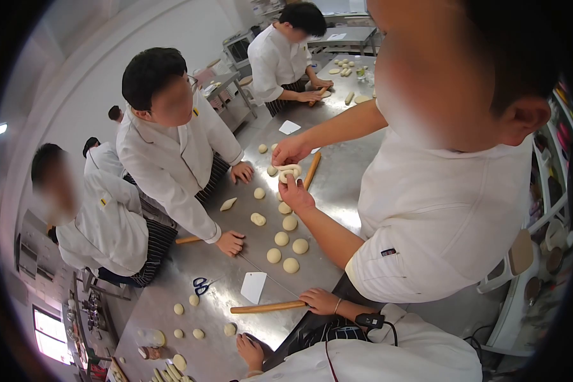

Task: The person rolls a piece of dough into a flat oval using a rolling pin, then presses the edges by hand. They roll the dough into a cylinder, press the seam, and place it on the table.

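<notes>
My left hand [250, 352] rests at the table's edge with its fingers apart, holding nothing. Just beyond its fingertips sits a round dough ball [230, 329]. My right hand [321, 300] lies on the table edge, fingers extended beside and touching the near end of a wooden rolling pin [267, 307]; it does not appear to grip it. A white dough scraper [253, 288] lies beyond the pin. To my right, a co-worker's two hands [293, 153] hold a looped, twisted strip of dough [290, 172] above the table.
The steel table [219, 270] carries several dough balls [291, 265], dark-handled scissors [200, 286], another rolling pin [312, 169] and, near left, dough strips [170, 374] beside jars [151, 337]. Opposite, a co-worker [172, 140] leans both hands on the table. Another person [286, 57] rolls dough farther back.
</notes>
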The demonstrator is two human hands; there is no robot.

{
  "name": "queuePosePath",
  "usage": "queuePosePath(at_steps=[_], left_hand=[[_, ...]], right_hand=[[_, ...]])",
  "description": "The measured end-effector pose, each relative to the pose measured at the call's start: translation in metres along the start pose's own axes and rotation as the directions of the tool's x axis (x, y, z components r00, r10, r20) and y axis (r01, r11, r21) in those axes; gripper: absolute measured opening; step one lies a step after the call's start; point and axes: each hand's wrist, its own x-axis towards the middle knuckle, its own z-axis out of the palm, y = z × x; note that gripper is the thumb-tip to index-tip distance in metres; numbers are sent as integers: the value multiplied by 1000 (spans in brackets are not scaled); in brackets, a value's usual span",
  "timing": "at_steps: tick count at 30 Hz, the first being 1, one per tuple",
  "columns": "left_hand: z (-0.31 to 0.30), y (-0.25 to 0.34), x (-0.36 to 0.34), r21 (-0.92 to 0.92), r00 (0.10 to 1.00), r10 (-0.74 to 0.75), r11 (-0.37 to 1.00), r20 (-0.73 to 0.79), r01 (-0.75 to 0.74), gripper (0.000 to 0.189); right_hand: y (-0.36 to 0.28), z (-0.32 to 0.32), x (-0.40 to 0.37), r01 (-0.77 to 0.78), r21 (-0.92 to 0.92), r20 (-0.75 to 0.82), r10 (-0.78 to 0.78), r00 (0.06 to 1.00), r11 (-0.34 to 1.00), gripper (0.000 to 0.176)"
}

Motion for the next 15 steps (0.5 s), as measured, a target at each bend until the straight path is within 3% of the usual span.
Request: queuePosePath(at_steps=[15], left_hand=[[3,3,-2,5,999,-51,999,-11,51,58]], right_hand=[[-2,-6,0,5,5,11,-5,1000,1000,54]])
